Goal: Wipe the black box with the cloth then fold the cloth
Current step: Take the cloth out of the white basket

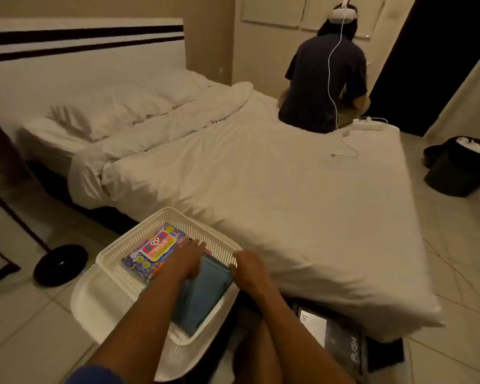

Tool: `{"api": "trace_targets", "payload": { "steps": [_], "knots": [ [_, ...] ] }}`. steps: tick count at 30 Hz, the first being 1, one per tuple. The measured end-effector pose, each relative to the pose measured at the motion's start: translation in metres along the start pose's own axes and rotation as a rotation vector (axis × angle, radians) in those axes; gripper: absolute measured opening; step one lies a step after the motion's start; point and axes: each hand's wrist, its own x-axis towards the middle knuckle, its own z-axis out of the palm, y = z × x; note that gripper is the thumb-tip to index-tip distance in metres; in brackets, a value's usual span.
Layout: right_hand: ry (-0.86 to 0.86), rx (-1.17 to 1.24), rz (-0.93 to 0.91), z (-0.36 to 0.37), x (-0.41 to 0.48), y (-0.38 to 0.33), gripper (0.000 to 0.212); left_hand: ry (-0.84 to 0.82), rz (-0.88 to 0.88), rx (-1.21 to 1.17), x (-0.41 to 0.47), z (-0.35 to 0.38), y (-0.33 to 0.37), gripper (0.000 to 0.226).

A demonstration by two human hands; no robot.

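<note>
1. Blue cloth (203, 293), folded into a rectangle, lies inside a white slatted basket (114, 289) on the tiled floor (20, 328) at the foot corner of the bed (275, 189).
2. Left hand (187, 260) lies flat on the far end of the cloth, fingers pressed together and pointing away from the wearer, palm down.
3. Right hand (251, 268) sits at the basket's right rim, just beside the cloth; its fingers curl over the rim, thumb toward the cloth. Whether it grips the cloth or only the rim, I cannot tell.
4. Beside the cloth in the basket, to the left, lies a bright patterned wipes pack (154, 252).
5. Black box (344, 347), marked "PUSH" with a white label on its top, lies on the floor right of the basket, partly under the bed's overhanging duvet, behind the right forearm.
6. On the far side of the bed another person (324, 81) sits with their back turned, wearing a white headset with a cable trailing down.
7. A black bin (455, 167) stands on the floor at far right; a round black disc (60, 264) lies on the floor left of the basket.
</note>
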Motion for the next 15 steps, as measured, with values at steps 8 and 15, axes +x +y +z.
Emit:
{"api": "trace_targets", "payload": {
  "steps": [8,15],
  "knots": [
    [-0.162,-0.097,-0.03,0.038,0.021,-0.02,0.025,0.056,0.136,0.132,0.035,0.018,-0.013,0.051],
    [-0.148,-0.245,-0.03,0.05,0.034,-0.022,0.022,0.005,0.138,0.214,0.053,0.031,-0.019,0.061]
  ]
}}
